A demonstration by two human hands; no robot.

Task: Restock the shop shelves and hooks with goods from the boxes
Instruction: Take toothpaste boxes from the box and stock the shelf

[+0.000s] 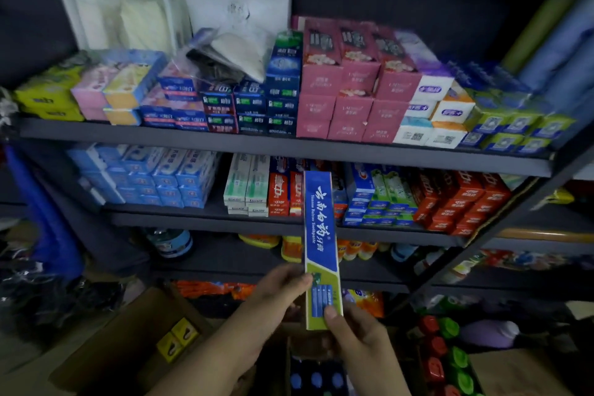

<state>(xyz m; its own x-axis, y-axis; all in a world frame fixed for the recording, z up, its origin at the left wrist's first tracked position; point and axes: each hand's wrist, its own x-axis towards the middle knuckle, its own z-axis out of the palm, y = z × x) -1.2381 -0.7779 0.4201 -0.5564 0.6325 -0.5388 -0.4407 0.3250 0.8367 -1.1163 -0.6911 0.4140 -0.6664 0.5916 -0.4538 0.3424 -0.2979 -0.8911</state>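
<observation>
A person restocking a shop's toiletries bay holds a long blue-and-green toothpaste carton (321, 244) upright in front of the dark metal shelving, both hands clasped on its lower, green end: the left hand (283, 289) pinches the left edge with thumb on the face, while the right hand (356, 331) grips the bottom corner, thumb pressed over the print. The carton's top end rises in front of the middle shelf (199, 219), level with a narrow gap between the red toothpaste boxes (283, 196) and the blue-and-green packs (376, 199) stacked toward the shelf's right end; it is not yet on the shelf. The upper shelf (225, 141) is packed edge to edge with pink boxes (350, 96) and blue cartons (250, 103). Below, an open cardboard box (128, 337) with small yellow packs (176, 339) sits at lower left, and red- and green-capped bottles (443, 354) stand at lower right. The risks from here appear modest but real: the gap looks tight, so a carton pushed in at an angle could nudge the neighbouring red boxes off their stack or shove them back out of line; held only by its bottom end, the long carton could also tip or slip from the fingers and fall among the goods below.
</observation>
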